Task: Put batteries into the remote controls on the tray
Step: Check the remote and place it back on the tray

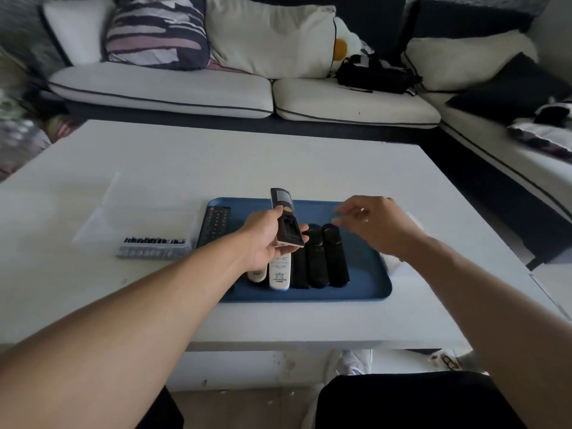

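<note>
Now the left hand (263, 239) has its fingers (305, 233) curled round a slim black remote control (286, 219), back side up with its battery bay uncovered and a grey label on the far half. It is held tilted above the tray, clear of the others. Just right of it, the right hand (376, 226) hovers with its fingers (343, 216) loosely spread and gripping nothing that can be made out; motion blur hides the tips.

Beneath both hands lies a blue plastic tray (368, 274) with a raised rim. Under the left hand's fingers, a row of remotes rests side by side: a white remote with printed text (280, 274), a second white one (257, 275) mostly hidden by the wrist, and three glossy black remotes (322, 258). Left of the fingers, a wide black remote with many keys (215, 226) lies along the tray's left edge.

Further left, a clear plastic box (102, 218) sits on the white worktop (154, 156), with a row of dark batteries (153, 241) at its near end.

Beyond the worktop stands a white sofa (192, 91) with cushions.
</note>
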